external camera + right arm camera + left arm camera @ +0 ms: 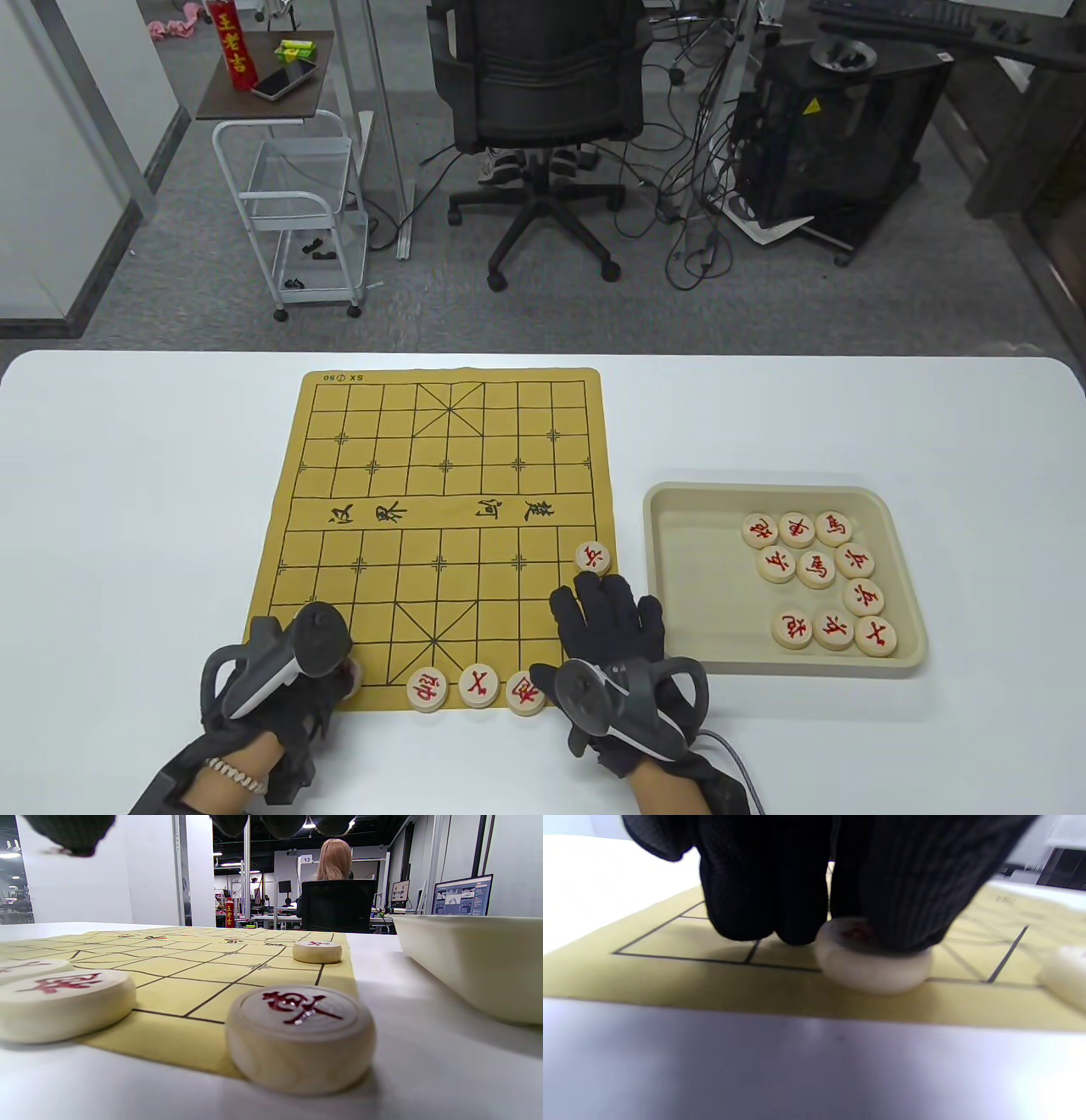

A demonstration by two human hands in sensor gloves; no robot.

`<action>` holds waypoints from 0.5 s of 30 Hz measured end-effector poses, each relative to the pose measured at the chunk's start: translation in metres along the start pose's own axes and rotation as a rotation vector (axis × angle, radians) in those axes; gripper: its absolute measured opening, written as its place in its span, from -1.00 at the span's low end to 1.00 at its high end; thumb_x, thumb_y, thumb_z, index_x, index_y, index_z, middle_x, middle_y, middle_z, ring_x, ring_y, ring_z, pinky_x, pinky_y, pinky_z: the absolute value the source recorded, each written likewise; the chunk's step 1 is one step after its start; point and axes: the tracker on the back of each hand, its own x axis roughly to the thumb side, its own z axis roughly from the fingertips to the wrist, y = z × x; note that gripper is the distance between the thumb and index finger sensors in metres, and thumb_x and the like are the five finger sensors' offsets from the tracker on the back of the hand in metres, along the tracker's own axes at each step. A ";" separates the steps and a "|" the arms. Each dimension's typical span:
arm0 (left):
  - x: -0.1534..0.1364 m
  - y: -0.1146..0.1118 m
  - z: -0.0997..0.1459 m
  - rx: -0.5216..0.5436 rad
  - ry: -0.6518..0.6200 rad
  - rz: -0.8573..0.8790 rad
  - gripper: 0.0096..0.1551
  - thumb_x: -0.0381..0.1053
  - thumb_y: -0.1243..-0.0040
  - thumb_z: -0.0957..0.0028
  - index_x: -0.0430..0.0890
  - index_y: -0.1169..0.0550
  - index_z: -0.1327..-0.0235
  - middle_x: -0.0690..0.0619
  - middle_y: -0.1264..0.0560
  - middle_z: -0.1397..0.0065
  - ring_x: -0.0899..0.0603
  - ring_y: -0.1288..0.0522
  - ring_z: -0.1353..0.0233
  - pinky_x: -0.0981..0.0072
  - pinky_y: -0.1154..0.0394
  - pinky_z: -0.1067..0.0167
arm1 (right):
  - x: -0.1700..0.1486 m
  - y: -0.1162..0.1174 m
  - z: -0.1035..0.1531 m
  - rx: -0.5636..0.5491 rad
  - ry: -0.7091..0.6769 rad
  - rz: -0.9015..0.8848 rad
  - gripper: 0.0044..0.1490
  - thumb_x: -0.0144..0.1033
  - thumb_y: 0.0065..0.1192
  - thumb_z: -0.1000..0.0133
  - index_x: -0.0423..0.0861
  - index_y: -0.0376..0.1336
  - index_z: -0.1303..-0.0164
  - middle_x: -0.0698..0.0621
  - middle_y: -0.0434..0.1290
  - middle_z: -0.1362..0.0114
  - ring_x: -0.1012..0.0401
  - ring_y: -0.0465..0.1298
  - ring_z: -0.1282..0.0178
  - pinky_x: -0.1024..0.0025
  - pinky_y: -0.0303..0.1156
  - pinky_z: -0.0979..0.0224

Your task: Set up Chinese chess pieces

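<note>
The yellow chess board point(441, 509) lies on the white table. My left hand point(327, 679) is at the board's near left edge, and its fingers point(763, 891) press on a pale red-marked chess piece point(874, 967) standing on the bottom line. My right hand point(607, 607) lies open above the board's near right corner, where a loose piece point(300, 1035) stands untouched below it, hidden in the table view. Three pieces point(478, 685) stand in the bottom row. One piece point(593, 558) stands at the right edge higher up.
A beige tray point(670, 594) to the right of the board holds several red-marked pieces point(817, 569). Its wall point(475, 963) is close beside my right hand. An office chair point(543, 102) and a cart point(297, 195) stand beyond the table.
</note>
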 end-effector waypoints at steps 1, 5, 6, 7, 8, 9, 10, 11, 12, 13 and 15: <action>0.000 0.000 0.001 0.023 0.004 0.004 -0.32 0.12 -0.46 0.21 0.09 -0.58 -0.27 -0.09 -0.61 -0.34 -0.29 -0.65 -0.25 -0.37 -0.29 -0.37 | 0.000 0.000 0.000 0.000 0.000 0.000 0.12 0.35 0.24 -0.01 0.08 -0.02 -0.72 -0.11 0.02 -0.81 -0.21 0.05 -0.82 -0.44 0.02 -0.65; -0.001 0.003 0.000 0.029 -0.018 0.006 -0.27 0.16 -0.46 0.22 0.07 -0.55 -0.31 -0.11 -0.58 -0.39 -0.30 -0.61 -0.31 -0.38 -0.26 -0.39 | 0.000 0.001 0.000 0.002 -0.001 0.001 0.11 0.35 0.24 -0.01 0.07 -0.01 -0.71 -0.11 0.02 -0.80 -0.21 0.06 -0.82 -0.44 0.02 -0.65; -0.002 0.008 0.001 0.059 -0.019 0.029 -0.27 0.16 -0.46 0.22 0.07 -0.56 -0.30 -0.11 -0.57 -0.40 -0.31 -0.61 -0.32 -0.39 -0.25 -0.39 | 0.000 0.001 0.000 0.004 -0.001 0.001 0.12 0.35 0.24 -0.01 0.07 -0.02 -0.71 -0.12 0.02 -0.80 -0.21 0.06 -0.82 -0.44 0.02 -0.65; -0.003 0.011 0.001 0.083 -0.021 0.045 -0.28 0.16 -0.46 0.22 0.08 -0.56 -0.29 -0.11 -0.57 -0.41 -0.31 -0.60 -0.33 -0.39 -0.25 -0.39 | 0.001 0.001 0.000 0.008 0.000 0.002 0.12 0.35 0.24 -0.01 0.07 -0.01 -0.71 -0.12 0.02 -0.81 -0.21 0.05 -0.82 -0.44 0.02 -0.65; -0.004 0.017 0.002 0.125 -0.029 0.068 -0.28 0.17 -0.46 0.22 0.08 -0.57 -0.29 -0.11 -0.57 -0.41 -0.31 -0.61 -0.33 -0.40 -0.25 -0.39 | 0.001 0.001 0.000 0.009 0.001 0.003 0.11 0.35 0.24 -0.01 0.07 -0.02 -0.71 -0.12 0.01 -0.81 -0.21 0.06 -0.82 -0.44 0.02 -0.65; -0.005 0.021 0.003 0.153 -0.033 0.082 -0.27 0.17 -0.45 0.22 0.07 -0.56 -0.29 -0.11 -0.58 -0.41 -0.32 -0.61 -0.33 -0.40 -0.25 -0.39 | 0.001 0.001 0.000 0.011 0.002 0.003 0.12 0.35 0.24 -0.01 0.08 -0.02 -0.72 -0.12 0.01 -0.81 -0.21 0.06 -0.82 -0.44 0.02 -0.65; -0.006 0.026 0.004 0.195 -0.041 0.096 -0.25 0.18 -0.45 0.22 0.07 -0.55 -0.31 -0.13 -0.57 -0.41 -0.32 -0.60 -0.34 -0.41 -0.24 -0.39 | 0.001 0.001 0.000 0.014 0.003 0.005 0.12 0.35 0.24 -0.01 0.08 -0.02 -0.72 -0.12 0.01 -0.81 -0.21 0.05 -0.82 -0.44 0.02 -0.65; -0.007 0.032 0.006 0.240 -0.046 0.103 -0.24 0.19 -0.44 0.22 0.06 -0.54 -0.32 -0.13 -0.56 -0.43 -0.33 -0.59 -0.35 -0.42 -0.23 -0.40 | 0.001 0.001 0.000 0.015 0.004 0.006 0.12 0.35 0.24 -0.01 0.07 -0.02 -0.72 -0.11 0.01 -0.81 -0.21 0.06 -0.82 -0.44 0.02 -0.65; -0.008 0.035 0.007 0.272 -0.046 0.107 -0.23 0.20 -0.42 0.21 0.06 -0.52 -0.34 -0.13 -0.54 -0.45 -0.33 -0.57 -0.38 -0.44 -0.21 -0.41 | 0.001 0.001 0.000 0.017 0.004 0.007 0.12 0.34 0.24 -0.01 0.08 -0.02 -0.71 -0.12 0.01 -0.81 -0.21 0.06 -0.82 -0.44 0.02 -0.64; -0.009 0.039 0.008 0.327 -0.047 0.111 -0.21 0.20 -0.42 0.20 0.07 -0.50 -0.37 -0.13 -0.51 -0.48 -0.35 -0.55 -0.41 -0.46 -0.18 -0.42 | 0.001 0.001 0.000 0.021 0.005 0.008 0.12 0.34 0.24 -0.01 0.07 -0.02 -0.71 -0.12 0.01 -0.81 -0.21 0.06 -0.82 -0.44 0.02 -0.65; -0.012 0.042 0.010 0.411 -0.049 0.118 -0.17 0.21 -0.39 0.19 0.08 -0.43 -0.42 -0.13 -0.46 -0.53 -0.35 -0.51 -0.47 -0.49 -0.15 -0.44 | 0.001 0.003 0.000 0.027 0.005 0.012 0.11 0.34 0.25 -0.01 0.07 -0.02 -0.71 -0.12 0.01 -0.81 -0.21 0.06 -0.81 -0.44 0.03 -0.64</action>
